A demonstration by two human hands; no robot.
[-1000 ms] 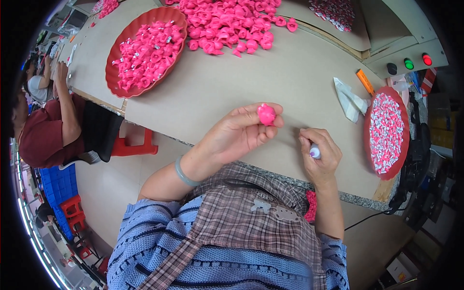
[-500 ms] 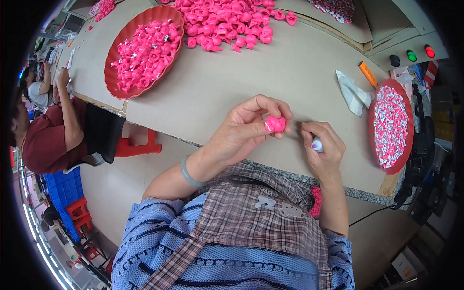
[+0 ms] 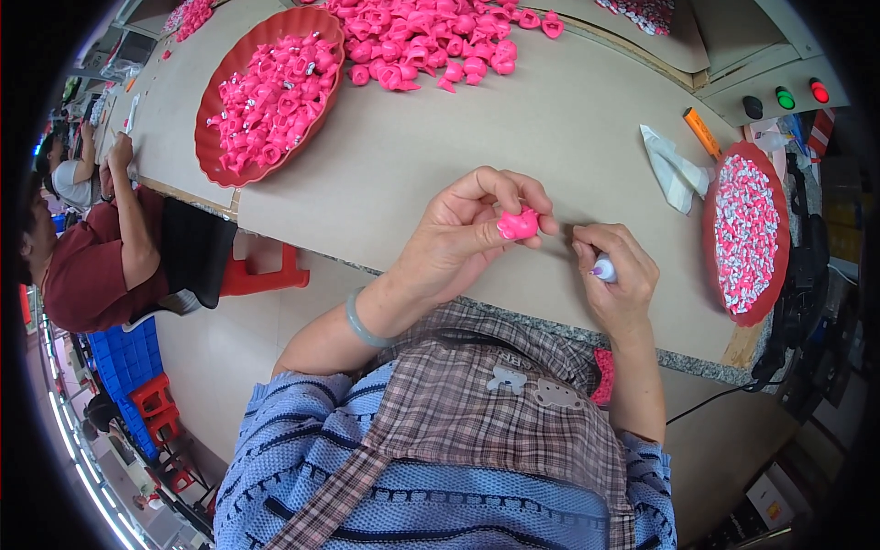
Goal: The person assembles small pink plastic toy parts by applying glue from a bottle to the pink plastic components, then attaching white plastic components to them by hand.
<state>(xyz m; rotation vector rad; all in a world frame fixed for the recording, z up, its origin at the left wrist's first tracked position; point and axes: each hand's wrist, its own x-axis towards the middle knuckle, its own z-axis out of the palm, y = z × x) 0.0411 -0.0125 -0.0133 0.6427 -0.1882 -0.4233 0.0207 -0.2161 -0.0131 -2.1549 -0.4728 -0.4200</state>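
Observation:
Between the thumb and fingers of my left hand (image 3: 477,215) is a small shiny pink plastic piece (image 3: 519,225), with a bit of white at its left edge. My right hand (image 3: 621,275), just to the right, curls around a slim white tube with a purple end (image 3: 603,268); whether it is a pen or a small bottle I cannot tell. Its thumb and forefinger are pinched together, and anything thin at their tips is too small to make out. Both hands hover over the near edge of the table, a short gap apart.
A red scalloped dish (image 3: 209,151) of pink pieces stands at the far left, beside a loose heap of similar pieces (image 3: 426,41). Another red dish (image 3: 777,266) holds small pink-and-white parts at right, near a white tissue (image 3: 671,174) and an orange marker (image 3: 701,133). A co-worker (image 3: 96,261) sits at left.
My left hand has risen slightly and turned the pink piece, so less white shows on it. My right hand stays nearly where it was, still around the white tube.

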